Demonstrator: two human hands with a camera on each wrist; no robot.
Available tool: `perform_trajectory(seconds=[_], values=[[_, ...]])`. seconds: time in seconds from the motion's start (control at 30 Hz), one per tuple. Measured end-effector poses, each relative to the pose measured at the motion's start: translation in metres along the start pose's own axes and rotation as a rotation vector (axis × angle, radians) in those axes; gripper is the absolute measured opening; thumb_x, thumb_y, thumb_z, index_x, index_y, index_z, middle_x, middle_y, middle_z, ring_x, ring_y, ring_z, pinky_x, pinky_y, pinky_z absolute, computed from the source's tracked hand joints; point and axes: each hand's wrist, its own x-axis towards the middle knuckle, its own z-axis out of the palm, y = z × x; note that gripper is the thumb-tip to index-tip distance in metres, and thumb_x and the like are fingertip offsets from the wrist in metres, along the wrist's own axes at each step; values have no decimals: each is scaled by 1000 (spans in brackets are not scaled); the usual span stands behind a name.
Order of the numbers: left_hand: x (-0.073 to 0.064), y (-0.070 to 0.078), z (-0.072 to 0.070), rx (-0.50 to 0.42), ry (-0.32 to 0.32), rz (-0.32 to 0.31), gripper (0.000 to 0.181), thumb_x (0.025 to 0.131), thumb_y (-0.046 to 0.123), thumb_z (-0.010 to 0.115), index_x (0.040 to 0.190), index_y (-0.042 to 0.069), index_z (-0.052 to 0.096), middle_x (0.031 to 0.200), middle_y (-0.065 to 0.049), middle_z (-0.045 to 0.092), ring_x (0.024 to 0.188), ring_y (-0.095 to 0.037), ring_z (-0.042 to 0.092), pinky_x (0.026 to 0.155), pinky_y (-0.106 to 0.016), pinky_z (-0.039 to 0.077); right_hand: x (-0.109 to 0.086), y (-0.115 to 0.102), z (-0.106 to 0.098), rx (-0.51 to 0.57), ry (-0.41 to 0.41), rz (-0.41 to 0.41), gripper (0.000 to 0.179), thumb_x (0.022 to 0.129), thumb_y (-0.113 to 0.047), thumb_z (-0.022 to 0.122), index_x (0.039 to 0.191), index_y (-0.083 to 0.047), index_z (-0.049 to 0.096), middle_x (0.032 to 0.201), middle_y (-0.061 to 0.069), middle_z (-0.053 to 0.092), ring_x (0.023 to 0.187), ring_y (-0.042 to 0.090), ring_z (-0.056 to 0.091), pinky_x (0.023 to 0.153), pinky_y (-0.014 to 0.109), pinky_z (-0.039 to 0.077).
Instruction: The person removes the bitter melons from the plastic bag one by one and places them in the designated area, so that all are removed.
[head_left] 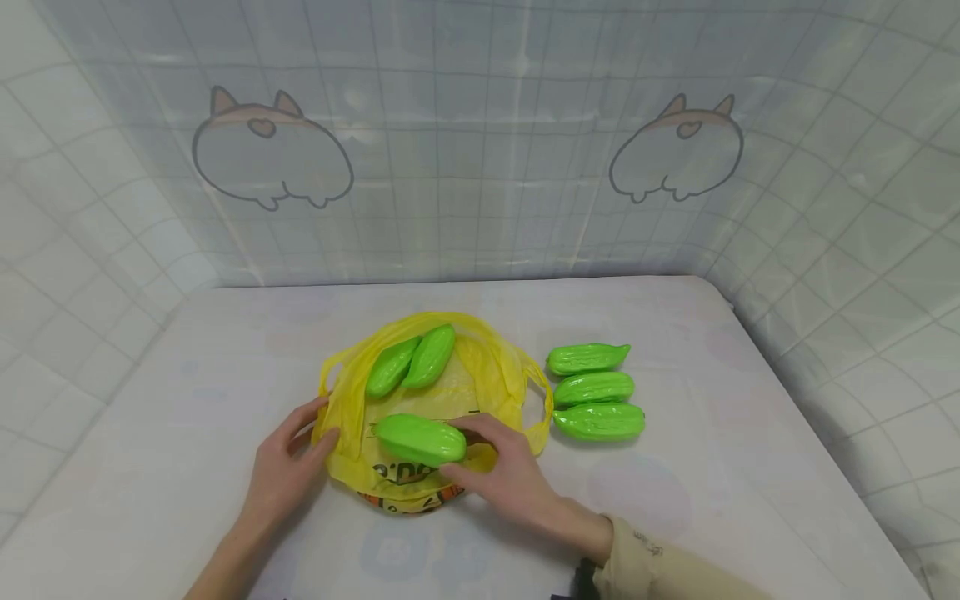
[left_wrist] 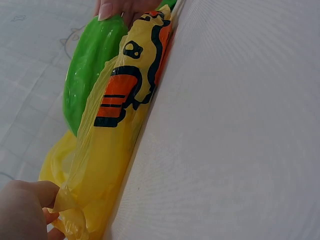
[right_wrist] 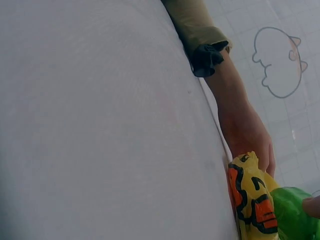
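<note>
A yellow plastic bag lies with its mouth spread open. My left hand pinches its left edge, and the left wrist view shows the fingers on the thin plastic. My right hand grips a shiny, ridged green gourd by its right end, thumb below and fingers above. That gourd is over the near part of the bag's opening. Deeper inside, two more green gourds lie side by side. In the right wrist view the bag's printed face partly hides the held gourd.
Three similar gourds lie stacked in a row on the white table, right of the bag. A bag handle loop reaches close to them. Tile-patterned sheeting stands behind the table and along both sides.
</note>
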Motion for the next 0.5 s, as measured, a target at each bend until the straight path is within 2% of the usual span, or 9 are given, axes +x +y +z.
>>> perform_trajectory(seconds=[0.03, 0.1, 0.2, 0.27, 0.43, 0.5], values=[[0, 0, 0, -4, 0, 0, 56, 100, 37, 61, 148, 14, 46, 152, -12, 47, 138, -33, 45, 107, -35, 47, 0, 1, -2, -4, 1, -10, 43, 86, -27, 79, 127, -22, 64, 121, -8, 67, 109, 12, 63, 98, 34, 54], [0, -1, 0, 0, 3, -2, 56, 99, 37, 61, 148, 14, 47, 152, -11, 47, 138, -33, 46, 105, -22, 47, -1, 1, -5, -9, 3, -11, 44, 86, -26, 79, 127, -22, 64, 120, -8, 67, 109, 12, 64, 98, 35, 54], [0, -1, 0, -7, 7, 0, 55, 99, 36, 62, 148, 14, 47, 152, -11, 47, 138, -32, 46, 100, -8, 43, -1, -1, -11, -11, 16, 8, 45, 85, -25, 80, 127, -22, 63, 120, -8, 68, 109, 12, 64, 99, 36, 53], [0, 0, 0, -9, 9, -1, 55, 99, 36, 62, 148, 14, 48, 152, -11, 47, 138, -32, 46, 98, -5, 41, -2, -2, -16, -4, 25, 41, 47, 84, -25, 81, 127, -24, 63, 120, -10, 68, 110, 11, 64, 100, 36, 53], [0, 1, -1, -7, 3, -2, 56, 99, 35, 62, 149, 14, 46, 153, -12, 47, 139, -32, 45, 106, -29, 46, -3, -2, -26, -15, 48, 104, 50, 83, -27, 82, 129, -24, 63, 120, -11, 69, 112, 11, 64, 104, 38, 50], [-1, 2, -1, -5, 1, -2, 56, 99, 35, 62, 149, 14, 46, 153, -12, 47, 139, -32, 45, 106, -31, 45, -4, -1, -30, -21, 59, 117, 50, 83, -28, 82, 129, -23, 63, 119, -11, 69, 112, 11, 64, 105, 41, 49]])
